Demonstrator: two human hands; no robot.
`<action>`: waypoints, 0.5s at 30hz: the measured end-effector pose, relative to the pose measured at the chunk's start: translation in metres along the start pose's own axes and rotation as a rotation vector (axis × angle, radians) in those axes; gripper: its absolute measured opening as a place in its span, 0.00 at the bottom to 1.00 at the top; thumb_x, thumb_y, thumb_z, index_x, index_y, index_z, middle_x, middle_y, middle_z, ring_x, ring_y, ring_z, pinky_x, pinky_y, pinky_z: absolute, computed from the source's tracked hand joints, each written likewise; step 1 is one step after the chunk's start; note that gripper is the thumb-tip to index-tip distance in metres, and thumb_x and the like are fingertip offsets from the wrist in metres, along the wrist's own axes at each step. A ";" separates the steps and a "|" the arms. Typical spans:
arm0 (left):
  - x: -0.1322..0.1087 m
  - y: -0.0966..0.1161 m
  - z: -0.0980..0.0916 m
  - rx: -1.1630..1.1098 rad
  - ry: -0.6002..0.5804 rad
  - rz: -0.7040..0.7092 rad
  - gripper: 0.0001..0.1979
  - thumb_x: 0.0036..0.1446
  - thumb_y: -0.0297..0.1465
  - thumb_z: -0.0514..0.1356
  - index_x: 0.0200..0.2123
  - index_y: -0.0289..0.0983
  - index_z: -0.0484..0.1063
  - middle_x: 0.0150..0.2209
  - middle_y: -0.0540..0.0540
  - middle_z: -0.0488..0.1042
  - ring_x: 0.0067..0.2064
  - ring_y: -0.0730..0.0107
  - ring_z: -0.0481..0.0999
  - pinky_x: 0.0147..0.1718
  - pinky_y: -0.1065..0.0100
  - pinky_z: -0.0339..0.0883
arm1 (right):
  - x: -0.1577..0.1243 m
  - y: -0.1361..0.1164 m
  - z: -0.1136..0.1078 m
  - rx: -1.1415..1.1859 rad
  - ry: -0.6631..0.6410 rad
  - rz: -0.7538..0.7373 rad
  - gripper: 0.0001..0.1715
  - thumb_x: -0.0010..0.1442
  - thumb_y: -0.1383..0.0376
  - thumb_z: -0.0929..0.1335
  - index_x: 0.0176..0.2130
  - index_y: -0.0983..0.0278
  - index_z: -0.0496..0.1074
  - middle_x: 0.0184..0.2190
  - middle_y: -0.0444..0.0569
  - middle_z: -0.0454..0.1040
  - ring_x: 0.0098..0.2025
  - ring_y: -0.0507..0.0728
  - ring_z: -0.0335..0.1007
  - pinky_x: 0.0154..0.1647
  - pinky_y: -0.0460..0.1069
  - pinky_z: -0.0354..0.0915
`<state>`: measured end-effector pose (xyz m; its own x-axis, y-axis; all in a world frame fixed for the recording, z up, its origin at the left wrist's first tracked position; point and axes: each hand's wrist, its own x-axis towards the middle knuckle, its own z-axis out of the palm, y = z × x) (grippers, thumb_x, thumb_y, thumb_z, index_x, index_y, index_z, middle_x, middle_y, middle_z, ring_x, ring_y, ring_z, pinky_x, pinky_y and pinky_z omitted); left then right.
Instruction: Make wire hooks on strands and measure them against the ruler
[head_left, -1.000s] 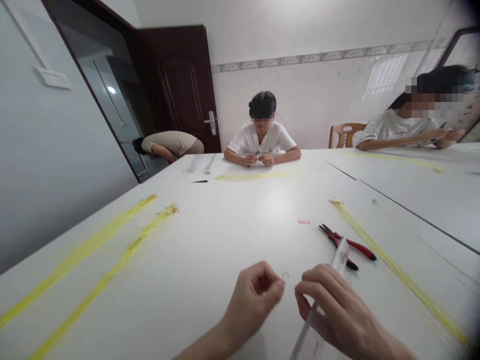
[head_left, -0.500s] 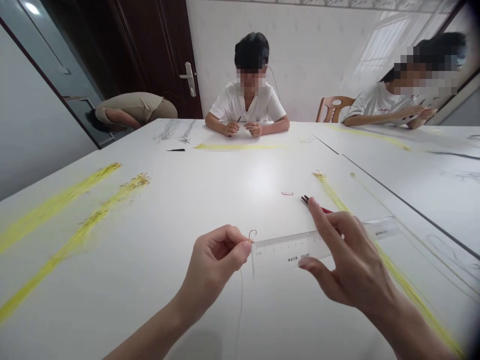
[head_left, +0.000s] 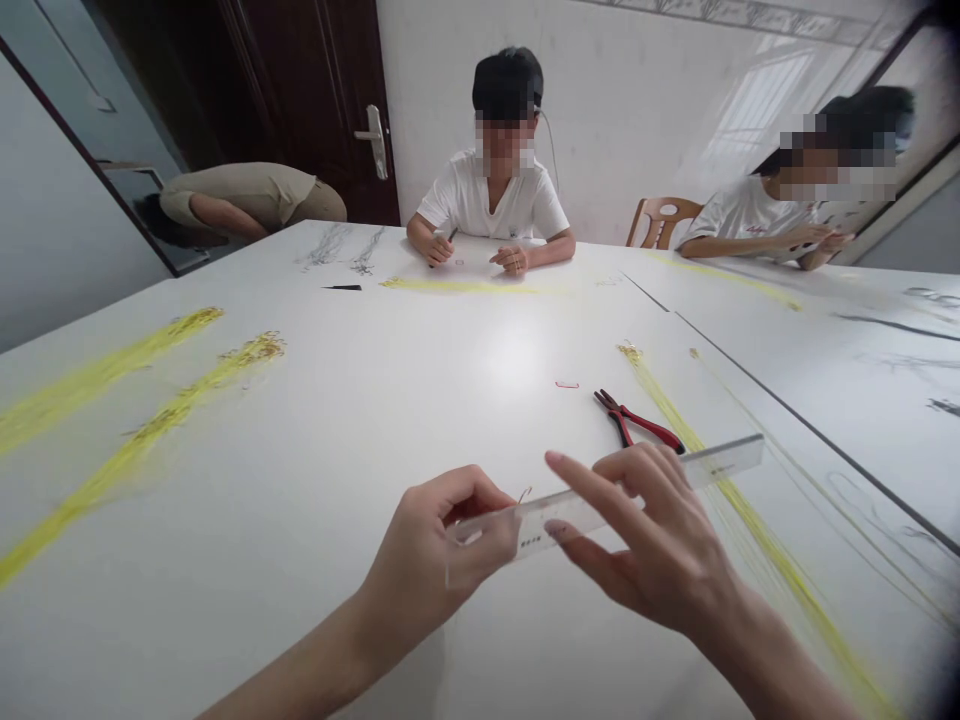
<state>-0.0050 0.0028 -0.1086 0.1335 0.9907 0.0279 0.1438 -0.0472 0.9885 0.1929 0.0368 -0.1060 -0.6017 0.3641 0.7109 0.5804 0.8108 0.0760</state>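
Observation:
My left hand [head_left: 427, 545] is closed in a pinch on a small fishing hook [head_left: 526, 494], whose bend shows above the fingertips. A clear plastic ruler [head_left: 724, 463] is tilted up on its edge, its left end in front of my left thumb. My right hand [head_left: 664, 545] holds the ruler at its middle, with the index finger and thumb stretched apart; how the other fingers grip is partly hidden. Just beyond the ruler lie red-handled pliers [head_left: 649, 428]. The line on the hook is hard to make out.
Bundles of yellow line with hooks [head_left: 180, 405] lie at left, another yellow bundle [head_left: 772, 545] at right. A small red-outlined piece [head_left: 567, 385] lies ahead. Across the white table [head_left: 360, 400] sit two people; a third person [head_left: 240, 200] bends down beside it at far left.
The ruler, flat on the table before, is now lifted, tilted and shifted left across my left thumb. My right hand has moved left and down with it, uncovering the pliers.

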 end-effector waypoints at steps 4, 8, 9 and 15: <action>0.000 -0.006 0.005 0.167 -0.001 0.114 0.07 0.52 0.25 0.56 0.23 0.37 0.66 0.21 0.54 0.62 0.25 0.76 0.59 0.24 0.72 0.54 | 0.002 -0.009 0.003 0.116 0.016 0.021 0.10 0.54 0.74 0.67 0.39 0.67 0.68 0.24 0.44 0.61 0.27 0.51 0.53 0.29 0.49 0.54; 0.001 -0.009 0.005 0.254 -0.030 0.206 0.07 0.52 0.23 0.55 0.24 0.37 0.67 0.21 0.54 0.62 0.26 0.76 0.60 0.24 0.73 0.55 | 0.002 -0.010 0.004 0.155 -0.004 0.029 0.06 0.56 0.75 0.64 0.35 0.67 0.68 0.23 0.45 0.62 0.27 0.51 0.51 0.29 0.49 0.52; 0.001 -0.010 0.005 0.254 -0.040 0.227 0.07 0.52 0.23 0.55 0.24 0.37 0.67 0.22 0.54 0.63 0.26 0.76 0.60 0.25 0.73 0.56 | 0.001 -0.010 0.005 0.154 -0.005 0.031 0.06 0.57 0.75 0.63 0.35 0.67 0.68 0.23 0.45 0.62 0.27 0.51 0.51 0.29 0.49 0.52; 0.001 -0.012 0.005 0.210 -0.067 0.242 0.06 0.53 0.23 0.55 0.25 0.37 0.67 0.22 0.54 0.63 0.24 0.77 0.59 0.23 0.73 0.55 | 0.002 -0.012 0.003 0.138 -0.027 0.027 0.05 0.59 0.74 0.63 0.33 0.66 0.67 0.22 0.44 0.61 0.27 0.51 0.51 0.29 0.49 0.50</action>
<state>-0.0014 0.0038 -0.1208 0.2517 0.9372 0.2416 0.2982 -0.3126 0.9018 0.1832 0.0292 -0.1075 -0.6025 0.3973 0.6922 0.5170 0.8550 -0.0408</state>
